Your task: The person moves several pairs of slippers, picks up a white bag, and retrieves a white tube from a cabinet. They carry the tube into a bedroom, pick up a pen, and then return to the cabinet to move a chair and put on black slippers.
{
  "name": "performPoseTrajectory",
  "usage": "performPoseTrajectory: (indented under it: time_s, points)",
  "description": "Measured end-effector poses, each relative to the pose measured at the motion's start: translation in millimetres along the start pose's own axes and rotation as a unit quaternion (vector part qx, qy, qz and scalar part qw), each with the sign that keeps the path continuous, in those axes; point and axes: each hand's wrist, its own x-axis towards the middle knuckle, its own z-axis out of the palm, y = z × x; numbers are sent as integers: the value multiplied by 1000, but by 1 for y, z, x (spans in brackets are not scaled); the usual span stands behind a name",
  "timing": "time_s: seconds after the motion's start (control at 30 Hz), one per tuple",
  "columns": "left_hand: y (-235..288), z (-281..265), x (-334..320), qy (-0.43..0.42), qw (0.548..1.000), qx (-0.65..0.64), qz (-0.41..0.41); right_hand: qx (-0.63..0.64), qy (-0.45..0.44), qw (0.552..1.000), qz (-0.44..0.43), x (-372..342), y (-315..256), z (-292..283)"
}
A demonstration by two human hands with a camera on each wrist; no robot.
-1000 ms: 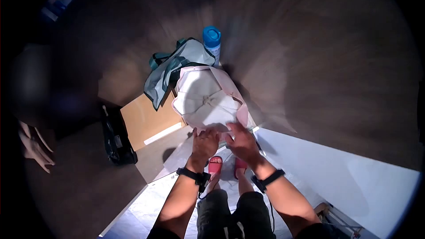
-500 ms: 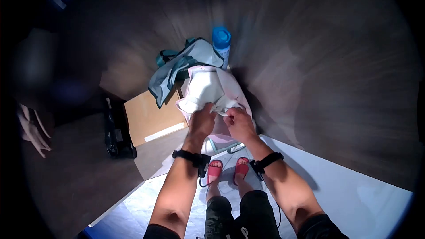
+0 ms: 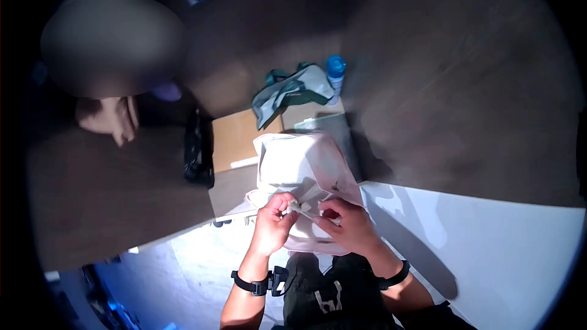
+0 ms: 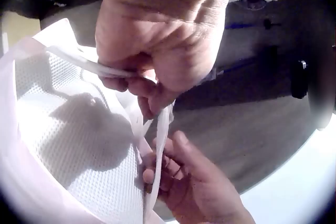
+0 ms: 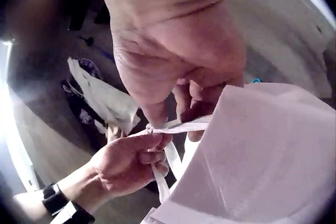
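Observation:
A pink bag with a white mesh lining stands in front of the person, its mouth facing up in the head view. White fabric ties run from its rim to a small knot. My left hand pinches the ties at the knot between thumb and fingers. Close beside it, my right hand has its thumb and curled fingers on a tie to the right of the knot. The bag's pink outer wall rises beside the right hand in the right wrist view.
Behind the bag lie a cardboard box, a grey-green tote and a blue-capped bottle. A black object sits left of the box. Another person's hand shows farther left. A white panel stands at right.
The bag has come closer to the person, away from the tote and bottle. My hands went from its near rim to the white ties, which they now hold close to the body.

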Motion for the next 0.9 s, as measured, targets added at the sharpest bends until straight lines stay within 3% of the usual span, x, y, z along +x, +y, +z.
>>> performPoseTrajectory:
  time_s: [0.2,0.3,0.43,0.53,0.67,0.7,0.73,0.9]
  points:
    - [20,-20,-94,71,995,-58,-28,77,-121,987,-67,-23,-42,36]
    - [26,-38,-133,106,990,-80,-38,0,-187,975,-123,-38,-66,55]
    - [25,-66,-190,155,981,-110,-35,17,-130,954,-270,-62,-90,96]
    - [15,-95,-238,182,977,-108,-26,32,-185,940,-286,-82,-115,134]
    - [-2,-143,-309,204,974,-92,-19,101,-343,928,-108,-120,-167,189]
    - [-1,-153,-325,211,975,-71,-8,89,-359,923,-101,-131,-177,203]
    - [4,-164,-344,212,971,-86,-64,78,-375,919,-94,-140,-187,217]
    - [-37,-203,-405,246,956,-161,-13,149,-414,896,-55,-175,-209,284]
